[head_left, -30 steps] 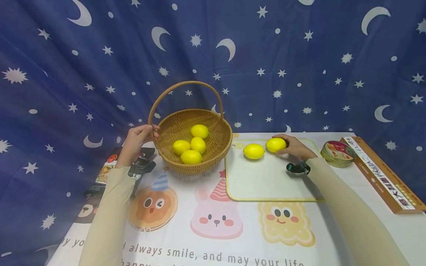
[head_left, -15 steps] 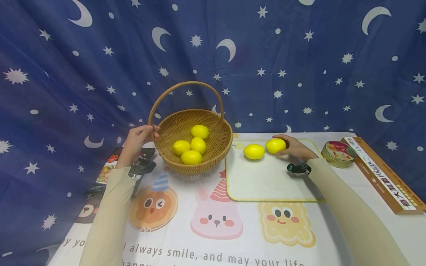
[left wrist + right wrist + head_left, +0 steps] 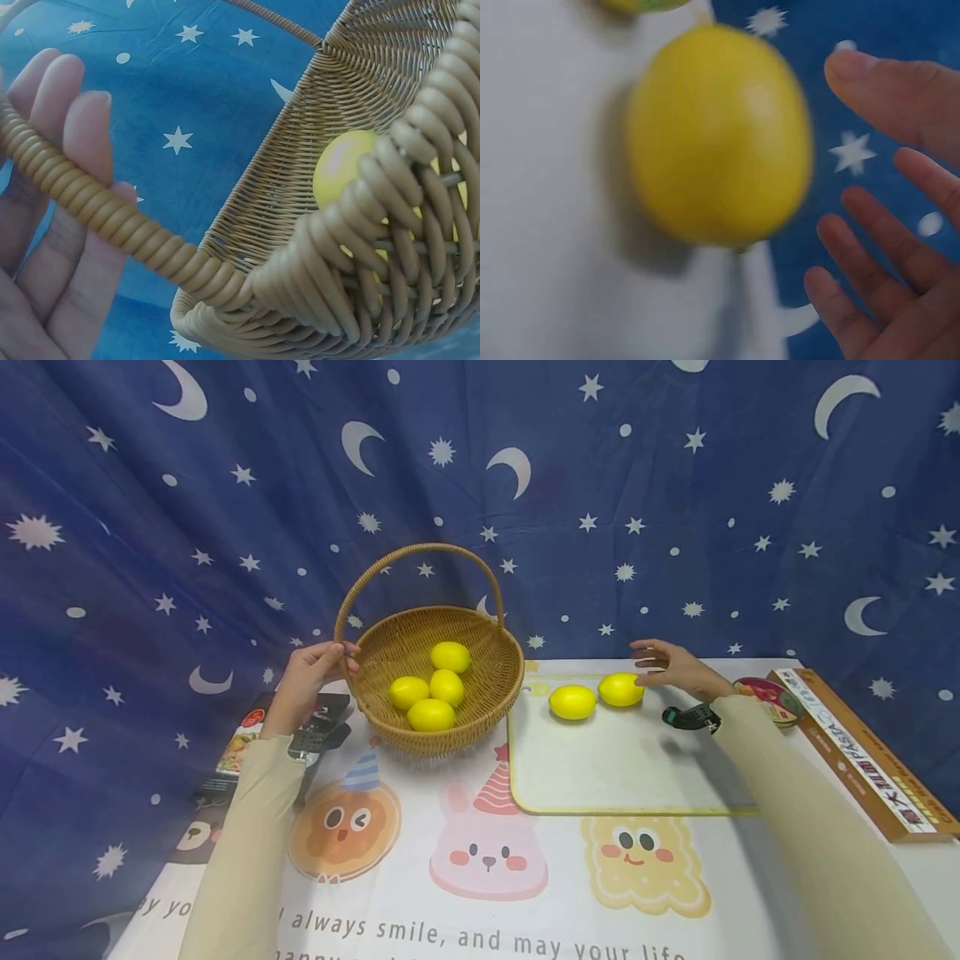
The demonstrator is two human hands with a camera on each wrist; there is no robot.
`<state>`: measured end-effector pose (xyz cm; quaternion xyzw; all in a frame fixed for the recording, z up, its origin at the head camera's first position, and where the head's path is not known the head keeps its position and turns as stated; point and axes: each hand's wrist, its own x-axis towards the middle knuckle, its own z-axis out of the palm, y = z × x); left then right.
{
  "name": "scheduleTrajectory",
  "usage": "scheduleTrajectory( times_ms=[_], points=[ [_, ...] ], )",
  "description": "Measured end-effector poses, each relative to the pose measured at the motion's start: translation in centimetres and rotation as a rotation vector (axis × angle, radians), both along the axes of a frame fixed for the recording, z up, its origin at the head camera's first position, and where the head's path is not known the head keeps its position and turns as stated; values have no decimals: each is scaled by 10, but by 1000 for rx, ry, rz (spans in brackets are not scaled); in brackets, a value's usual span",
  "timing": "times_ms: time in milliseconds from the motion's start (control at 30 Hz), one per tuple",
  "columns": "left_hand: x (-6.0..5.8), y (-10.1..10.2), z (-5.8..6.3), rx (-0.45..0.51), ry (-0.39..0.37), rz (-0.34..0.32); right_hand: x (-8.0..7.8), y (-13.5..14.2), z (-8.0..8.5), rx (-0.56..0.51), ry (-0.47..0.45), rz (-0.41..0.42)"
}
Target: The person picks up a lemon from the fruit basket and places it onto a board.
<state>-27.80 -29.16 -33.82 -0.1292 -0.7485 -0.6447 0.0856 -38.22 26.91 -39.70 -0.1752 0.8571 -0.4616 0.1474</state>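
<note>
My left hand (image 3: 303,681) grips the left end of the arched handle (image 3: 112,217) of a brown wicker basket (image 3: 480,693). In the left wrist view its fingers curl round behind the handle. Several yellow lemons lie inside the basket. On a white board (image 3: 592,768) to the right sit two more lemons, a left one (image 3: 572,702) and a right one (image 3: 620,690). Just right of the latter hovers my right hand (image 3: 681,670), fingers spread and holding nothing. The right wrist view shows this lemon (image 3: 720,142) apart from the thumb and fingers.
A round tin (image 3: 772,700), partly covered by my right sleeve, stands beside a long pasta box (image 3: 862,756) at the right. Dark packaging (image 3: 243,743) lies behind my left forearm. A blue star-patterned curtain (image 3: 570,527) hangs behind the table.
My right hand has let go of the right lemon and lifted up and to the right. That lemon stays on the board. My left hand and the basket hold still.
</note>
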Motion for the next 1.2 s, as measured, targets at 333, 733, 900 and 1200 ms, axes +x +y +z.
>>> scheduleTrajectory(
  times_ms=[333, 733, 900, 1200],
  points=[
    [-4, -5, 7, -68, -56, -77, 0, -19, 58, 0, 88, -62],
    [-24, -28, 21, -155, -216, -376, 10, -94, 93, -92, 166, 105],
    [-32, -35, 33, -94, -194, -618, 15, -133, 103, -71, 136, 264],
    [-38, -25, 64, -128, -194, -561, 14, -211, 105, 69, 110, 514]
  ],
)
